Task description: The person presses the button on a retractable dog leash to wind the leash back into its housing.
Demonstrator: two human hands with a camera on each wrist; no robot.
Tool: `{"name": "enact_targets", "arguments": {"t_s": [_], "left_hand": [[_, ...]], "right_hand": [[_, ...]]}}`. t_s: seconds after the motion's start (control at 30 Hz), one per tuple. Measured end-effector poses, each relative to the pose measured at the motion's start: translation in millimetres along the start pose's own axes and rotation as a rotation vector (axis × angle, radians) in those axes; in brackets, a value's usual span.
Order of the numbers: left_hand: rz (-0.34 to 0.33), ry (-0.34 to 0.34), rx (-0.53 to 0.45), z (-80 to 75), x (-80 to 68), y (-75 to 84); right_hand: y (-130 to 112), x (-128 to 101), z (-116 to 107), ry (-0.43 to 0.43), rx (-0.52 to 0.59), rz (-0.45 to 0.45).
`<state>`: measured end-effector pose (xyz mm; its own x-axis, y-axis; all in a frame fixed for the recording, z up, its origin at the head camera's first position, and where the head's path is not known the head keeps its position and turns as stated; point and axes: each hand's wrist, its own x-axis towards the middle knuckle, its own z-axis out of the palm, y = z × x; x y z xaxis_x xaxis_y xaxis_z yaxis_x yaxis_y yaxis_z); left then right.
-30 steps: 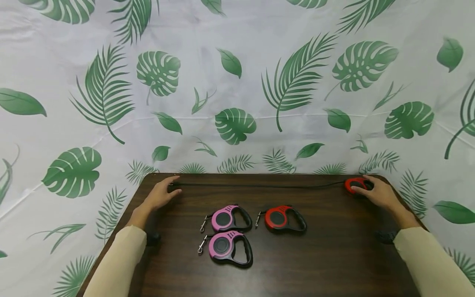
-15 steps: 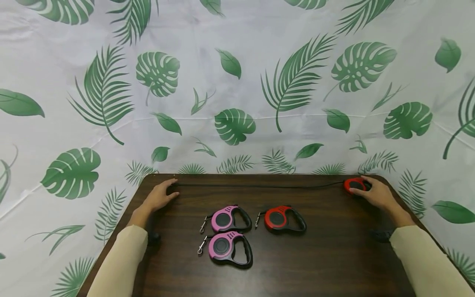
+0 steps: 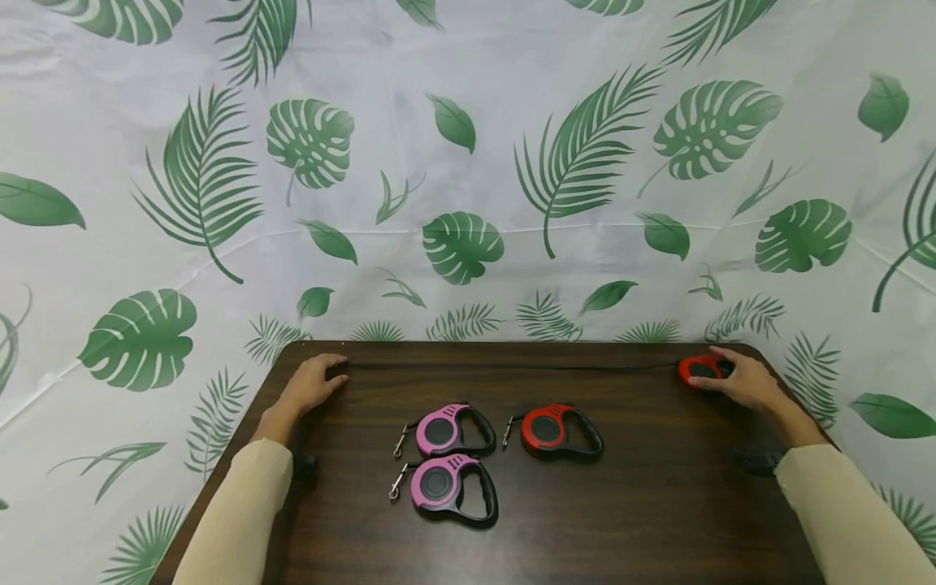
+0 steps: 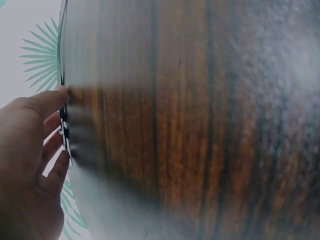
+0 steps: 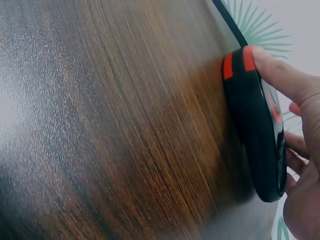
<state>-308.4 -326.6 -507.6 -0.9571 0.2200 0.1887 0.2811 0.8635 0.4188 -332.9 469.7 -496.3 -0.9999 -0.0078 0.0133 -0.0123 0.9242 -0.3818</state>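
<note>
Starting at the far left corner of the table (image 3: 629, 520), your left hand (image 3: 310, 386) is pinching the clip end of the black leash cord (image 3: 512, 366), thumb and fingers curling round it; the left wrist view is showing the clip against your fingertips (image 4: 64, 91). The cord is running taut along the table's back edge, fully drawn out as far as I can judge. Nearer you, two pink leashes (image 3: 446, 431) are lying one behind the other, cords wound in, and a red leash (image 3: 559, 431) is sitting just beside them, also wound in. At the far right, your right hand (image 3: 738, 382) is gripping the red leash housing (image 3: 702, 368), thumb pressing its front edge. So one leash is extended; three are lying untouched. No containers are showing here.
</note>
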Motion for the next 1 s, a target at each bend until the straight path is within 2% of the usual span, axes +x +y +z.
{"name": "enact_targets", "arguments": {"t_s": [0.13, 0.3, 0.6, 1.0], "left_hand": [[-0.011, 0.019, 0.043, -0.7, -1.0, -2.2], [-0.041, 0.012, 0.064, -3.7, -2.0, -3.4], [-0.077, 0.014, 0.063, -10.7, -8.4, -5.2], [0.016, 0.011, 0.042, -19.9, -15.0, -14.4]], "right_hand": [[1, -1, -1, -0.056, 0.025, -0.018], [4, -1, -2, -0.095, 0.05, -0.057], [8, -3, -1, -0.073, 0.037, -0.114], [8, -8, 1, -0.005, 0.074, -0.168]]}}
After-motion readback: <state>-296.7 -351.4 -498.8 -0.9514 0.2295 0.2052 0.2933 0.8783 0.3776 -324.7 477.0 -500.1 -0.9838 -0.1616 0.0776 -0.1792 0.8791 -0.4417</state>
